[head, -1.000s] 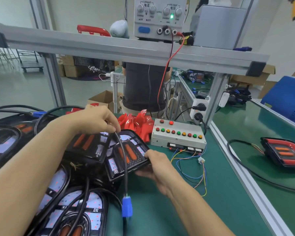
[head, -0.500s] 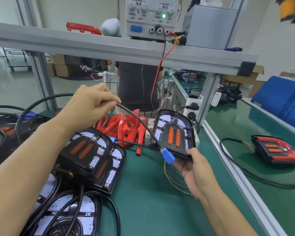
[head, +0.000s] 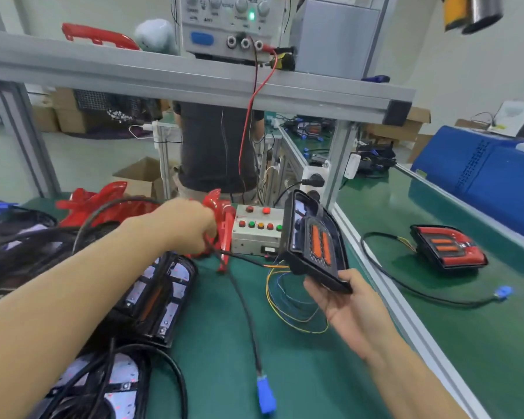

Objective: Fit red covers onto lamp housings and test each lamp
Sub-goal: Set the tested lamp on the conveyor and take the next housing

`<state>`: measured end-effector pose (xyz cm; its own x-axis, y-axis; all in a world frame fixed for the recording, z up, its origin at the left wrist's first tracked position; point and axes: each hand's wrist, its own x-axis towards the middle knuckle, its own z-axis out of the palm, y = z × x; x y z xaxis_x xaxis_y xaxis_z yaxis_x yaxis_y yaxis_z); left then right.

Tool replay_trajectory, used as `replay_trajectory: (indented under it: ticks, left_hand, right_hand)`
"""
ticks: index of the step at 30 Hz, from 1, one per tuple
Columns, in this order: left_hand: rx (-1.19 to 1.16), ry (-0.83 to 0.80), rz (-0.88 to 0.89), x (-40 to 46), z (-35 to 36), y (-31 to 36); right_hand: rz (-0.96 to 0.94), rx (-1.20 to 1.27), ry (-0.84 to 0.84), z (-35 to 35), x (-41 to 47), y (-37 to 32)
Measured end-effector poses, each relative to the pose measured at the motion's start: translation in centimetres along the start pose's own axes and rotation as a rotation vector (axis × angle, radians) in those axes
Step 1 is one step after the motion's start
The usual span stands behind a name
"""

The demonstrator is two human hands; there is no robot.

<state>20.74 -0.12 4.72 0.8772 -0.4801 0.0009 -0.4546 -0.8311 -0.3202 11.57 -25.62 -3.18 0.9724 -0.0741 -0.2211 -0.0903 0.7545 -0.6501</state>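
So compared to half a second back, the left hand (head: pixel 191 226) has dropped from up in the air down toward the pile of red covers (head: pixel 115 204), and the black cable (head: pixel 245 309) it was pinching high now sags in a long loop across the mat. Its fingers are curled around that cable close to the covers; whether they touch a cover too, I can't tell. The blue plug (head: pixel 266 396) that hung up by the right hand before now lies low on the green mat (head: pixel 300 373), near the bottom edge.

The right hand (head: pixel 350 309) still has the lamp housing (head: pixel 312 240), fingers underneath and thumb over the lower edge, gripping it tilted nearly upright in front of the control box (head: pixel 254 234). The view has also swung closer to the bench.

Shapes and stuff: the housing is a glossy black plastic shell, roughly a rounded trapezoid, with 2 orange bars side by side in the middle and shiny reflector panels around them. The covers are glossy, translucent red plastic, curvy and jumbled together. The control box is a pale metal box with a row of small round red, green and orange buttons. Thin yellow and blue wires (head: pixel 288 306) loop loosely on the mat below it.

More bare housings (head: pixel 161 297) lie bottom left with thick black cables over them. 1 finished lamp (head: pixel 448 246) with its red cover on sits on the next bench to the right, well apart.
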Motion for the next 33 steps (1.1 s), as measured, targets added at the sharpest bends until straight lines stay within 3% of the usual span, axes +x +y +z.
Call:
replay_trajectory:
  ticks: [4,6,7,9,11,14,17,20,23,29,33]
  left_hand:
    - [-0.069,-0.249,-0.101,0.6,3.4,-1.9]
    - [-0.307,-0.327,-0.154,0.8,3.7,-2.9]
    - [-0.418,-0.334,-0.162,0.9,3.7,-3.4]
    - [-0.375,-0.345,-0.141,1.2,3.5,-4.2]
    - [-0.37,-0.316,-0.228,1.9,3.5,-5.0]
    - [-0.166,-0.082,-0.319,2.6,3.4,-5.1]
    - [-0.098,0.334,-0.307,2.5,1.7,-4.2]
    - [-0.06,0.792,-0.132,1.3,-1.1,-2.6]
    - [-0.001,1.008,0.159,0.0,-3.4,-0.3]
    - [-0.216,0.763,0.401,-2.3,-1.3,5.1]
    - [-0.208,0.29,0.225,-2.1,0.7,6.4]
  right_hand:
    - [-0.01,0.047,-0.061,0.8,0.0,-0.5]
    - [-0.022,0.066,-0.087,1.2,0.2,-0.9]
    - [-0.029,0.064,-0.092,1.4,0.3,-1.1]
    - [-0.038,0.055,-0.089,1.4,0.4,-1.4]
    - [-0.046,0.042,-0.073,1.1,0.5,-1.5]
    - [-0.056,-0.068,-0.029,-0.1,0.4,-1.1]
    - [-0.05,-0.195,0.004,-1.6,0.3,-0.4]
    - [-0.052,-0.273,0.007,-2.6,0.3,-0.1]
    - [-0.069,-0.383,0.018,-3.5,0.3,-0.4]
    - [-0.142,-0.541,0.152,-6.2,-0.3,-2.4]
    - [-0.13,-0.534,0.185,-7.7,-0.8,-3.5]
